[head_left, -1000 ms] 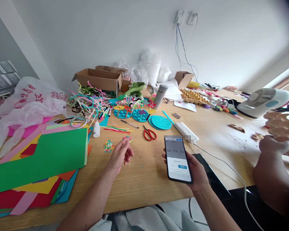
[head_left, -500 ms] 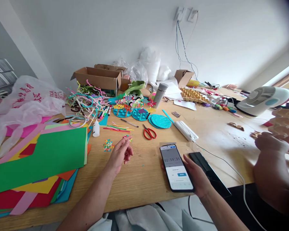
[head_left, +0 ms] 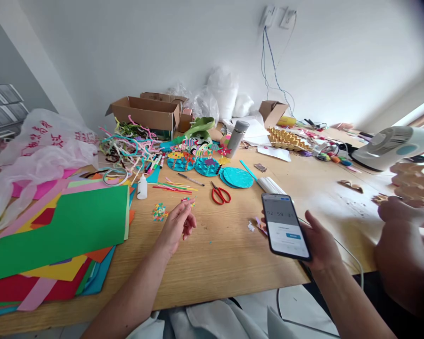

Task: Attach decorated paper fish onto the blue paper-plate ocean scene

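A lit phone lies in my right hand, its screen facing up, above the table's right front part. My left hand hovers over the table with loosely curled fingers, and nothing shows between them. Just left of it is a small pile of colourful bits. Red-handled scissors lie between and beyond my hands. Turquoise discs rest behind the scissors. A white glue bottle stands near several thin coloured strips. Small scraps lie left of the phone.
Coloured paper sheets cover the left side. Behind are pipe cleaners, an open cardboard box and a grey bottle. At right are a white fan, a cable and another person's arm.
My right hand has moved right and slightly up with the phone. Scraps on the table now show where the phone was. My left hand has hardly moved.
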`<state>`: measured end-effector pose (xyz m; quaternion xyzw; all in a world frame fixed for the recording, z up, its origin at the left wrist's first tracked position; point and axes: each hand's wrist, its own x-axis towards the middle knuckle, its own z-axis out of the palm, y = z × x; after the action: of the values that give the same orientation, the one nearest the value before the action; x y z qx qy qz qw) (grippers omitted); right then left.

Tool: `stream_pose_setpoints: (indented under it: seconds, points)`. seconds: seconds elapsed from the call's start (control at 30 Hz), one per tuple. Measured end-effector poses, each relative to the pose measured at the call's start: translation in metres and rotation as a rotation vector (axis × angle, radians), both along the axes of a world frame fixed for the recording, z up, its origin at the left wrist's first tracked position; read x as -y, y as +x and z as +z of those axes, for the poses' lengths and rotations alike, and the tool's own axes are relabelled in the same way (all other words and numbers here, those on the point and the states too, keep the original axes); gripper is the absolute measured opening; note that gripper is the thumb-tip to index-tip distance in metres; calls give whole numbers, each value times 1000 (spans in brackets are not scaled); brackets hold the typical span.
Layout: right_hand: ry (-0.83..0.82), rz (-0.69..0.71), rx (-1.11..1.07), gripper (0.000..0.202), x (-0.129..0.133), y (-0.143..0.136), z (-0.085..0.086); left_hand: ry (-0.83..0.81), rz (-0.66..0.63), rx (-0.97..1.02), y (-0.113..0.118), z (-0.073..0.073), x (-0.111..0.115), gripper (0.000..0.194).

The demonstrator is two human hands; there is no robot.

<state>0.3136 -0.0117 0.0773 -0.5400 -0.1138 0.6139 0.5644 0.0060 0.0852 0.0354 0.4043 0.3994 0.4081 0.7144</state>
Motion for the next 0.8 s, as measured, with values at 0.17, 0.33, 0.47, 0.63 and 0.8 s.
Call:
stream_pose_setpoints:
  seconds: [0.17,0.33,0.47,0.63,0.8]
  points:
    - [69,-48,93,64,-18,24,19,-7,1,2,0,-1,0,66]
    - [100,13,161,68,-51,29,17,-4,2,-16,1,0,0,66]
    - [78,125,253,71,-85,19,2,-6,2,-27,1,-1,0,64]
    - [2,230,382,76,-124,9,-14,-5,-10,-27,2,-4,0,65]
    - [0,266,403,70,-150,12,-21,-17,-25,-22,2,-5,-1,67]
